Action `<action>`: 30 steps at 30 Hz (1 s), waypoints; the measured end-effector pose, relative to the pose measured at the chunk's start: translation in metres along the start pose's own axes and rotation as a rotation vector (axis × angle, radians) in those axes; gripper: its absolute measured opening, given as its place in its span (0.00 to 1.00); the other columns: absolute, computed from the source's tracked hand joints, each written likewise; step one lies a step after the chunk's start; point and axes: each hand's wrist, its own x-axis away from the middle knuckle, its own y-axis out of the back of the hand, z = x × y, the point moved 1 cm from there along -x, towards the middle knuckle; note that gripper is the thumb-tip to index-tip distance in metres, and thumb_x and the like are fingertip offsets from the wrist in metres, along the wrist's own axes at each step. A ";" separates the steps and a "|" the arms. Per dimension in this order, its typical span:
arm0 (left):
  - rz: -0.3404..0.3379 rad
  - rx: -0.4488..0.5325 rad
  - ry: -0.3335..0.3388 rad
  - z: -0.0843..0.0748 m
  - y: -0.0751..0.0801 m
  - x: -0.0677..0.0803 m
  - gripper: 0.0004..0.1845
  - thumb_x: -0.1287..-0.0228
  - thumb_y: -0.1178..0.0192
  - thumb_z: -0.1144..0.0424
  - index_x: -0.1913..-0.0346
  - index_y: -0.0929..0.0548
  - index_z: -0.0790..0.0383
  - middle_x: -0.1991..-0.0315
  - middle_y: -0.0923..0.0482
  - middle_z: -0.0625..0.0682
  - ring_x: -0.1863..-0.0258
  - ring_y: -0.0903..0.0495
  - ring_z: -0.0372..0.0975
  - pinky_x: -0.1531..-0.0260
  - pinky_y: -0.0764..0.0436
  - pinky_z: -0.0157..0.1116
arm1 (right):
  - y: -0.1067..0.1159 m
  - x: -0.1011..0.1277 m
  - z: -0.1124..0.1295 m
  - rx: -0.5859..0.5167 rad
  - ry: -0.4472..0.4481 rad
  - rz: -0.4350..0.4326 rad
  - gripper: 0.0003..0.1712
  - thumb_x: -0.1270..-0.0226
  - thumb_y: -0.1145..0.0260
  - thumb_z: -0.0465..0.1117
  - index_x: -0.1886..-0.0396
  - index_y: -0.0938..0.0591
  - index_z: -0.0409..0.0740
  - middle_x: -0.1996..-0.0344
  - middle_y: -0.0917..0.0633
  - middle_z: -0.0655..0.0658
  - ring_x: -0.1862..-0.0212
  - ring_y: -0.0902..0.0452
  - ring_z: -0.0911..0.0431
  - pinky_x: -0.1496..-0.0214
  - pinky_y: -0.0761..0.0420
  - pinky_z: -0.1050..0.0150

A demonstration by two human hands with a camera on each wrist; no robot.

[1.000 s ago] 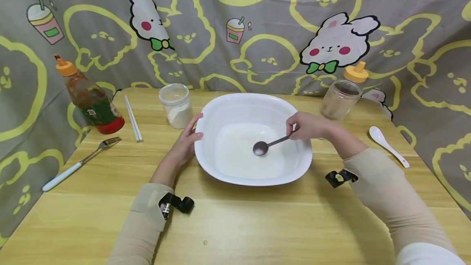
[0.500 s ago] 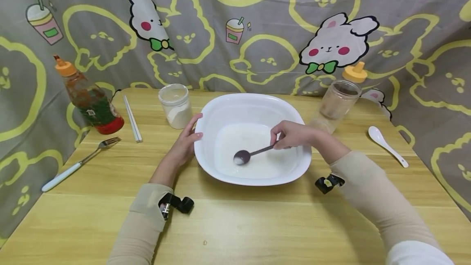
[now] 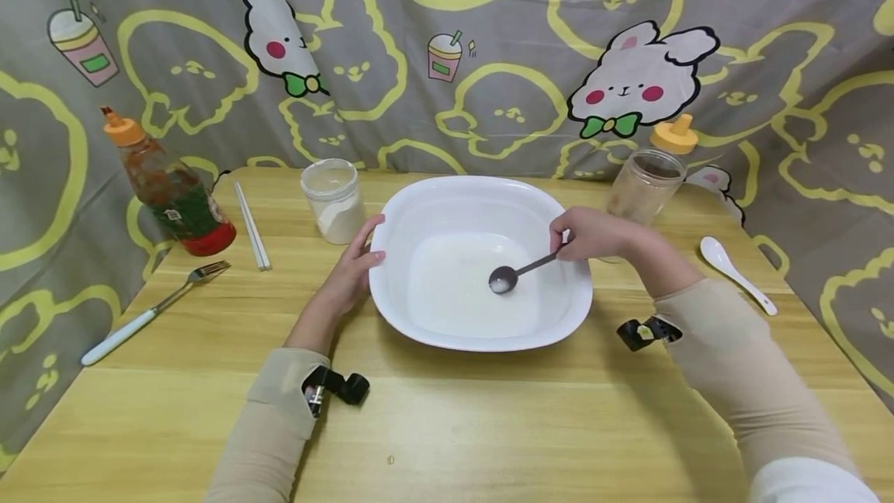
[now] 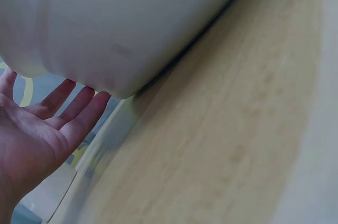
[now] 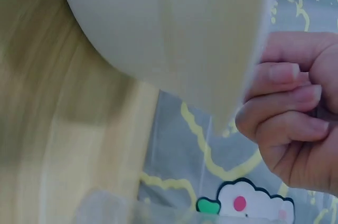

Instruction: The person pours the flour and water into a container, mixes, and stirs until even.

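Observation:
A large white square bowl (image 3: 398, 301) with a thin layer of white liquid stands mid-table. My right hand (image 3: 590, 235) pinches the handle of a dark metal spoon (image 3: 513, 273), whose head dips into the liquid right of the bowl's centre. My left hand (image 3: 352, 270) rests with straight fingers against the bowl's left rim. In the left wrist view the open palm (image 4: 37, 139) lies beside the bowl's outer wall (image 4: 132, 23). The right wrist view shows curled fingers (image 5: 288, 110) beyond the bowl's rim (image 5: 174, 39).
A white powder jar (image 3: 334, 200) stands behind the left hand, with chopsticks (image 3: 251, 223), a sauce bottle (image 3: 168, 185) and a fork (image 3: 150, 310) further left. A glass jar (image 3: 646, 185) with an orange cap and a white ceramic spoon (image 3: 736, 274) lie at right. Printed cloth hangs behind.
The right hand swept the spoon left across the bowl, then back right and slightly further away. The left hand stayed on the rim.

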 end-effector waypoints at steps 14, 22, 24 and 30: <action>-0.013 -0.025 0.000 0.001 0.000 0.000 0.32 0.46 0.54 0.69 0.36 0.46 0.49 0.47 0.42 0.64 0.60 0.28 0.46 0.68 0.23 0.38 | -0.016 -0.001 0.008 -0.090 0.063 0.181 0.05 0.55 0.42 0.27 0.78 0.22 0.39 0.86 0.27 0.50 0.85 0.36 0.61 0.83 0.36 0.69; -0.006 -0.004 0.002 0.001 0.000 0.000 0.33 0.47 0.53 0.69 0.37 0.46 0.49 0.48 0.42 0.64 0.59 0.29 0.48 0.68 0.23 0.39 | 0.004 0.005 0.000 0.090 -0.004 0.030 0.07 0.58 0.45 0.27 0.81 0.23 0.41 0.83 0.27 0.49 0.82 0.37 0.58 0.80 0.36 0.67; -0.010 -0.002 0.002 0.001 -0.001 0.000 0.33 0.47 0.53 0.69 0.37 0.46 0.49 0.48 0.41 0.63 0.59 0.28 0.47 0.68 0.23 0.38 | 0.005 -0.001 -0.002 0.107 -0.020 -0.031 0.06 0.57 0.44 0.28 0.82 0.24 0.42 0.83 0.27 0.49 0.81 0.37 0.57 0.79 0.36 0.66; -0.020 -0.011 0.011 0.001 0.000 0.000 0.33 0.47 0.52 0.68 0.37 0.46 0.49 0.47 0.41 0.63 0.60 0.28 0.46 0.68 0.23 0.39 | -0.015 -0.026 -0.001 -0.093 -0.035 -0.062 0.02 0.52 0.41 0.30 0.77 0.24 0.39 0.87 0.28 0.48 0.82 0.35 0.58 0.79 0.35 0.67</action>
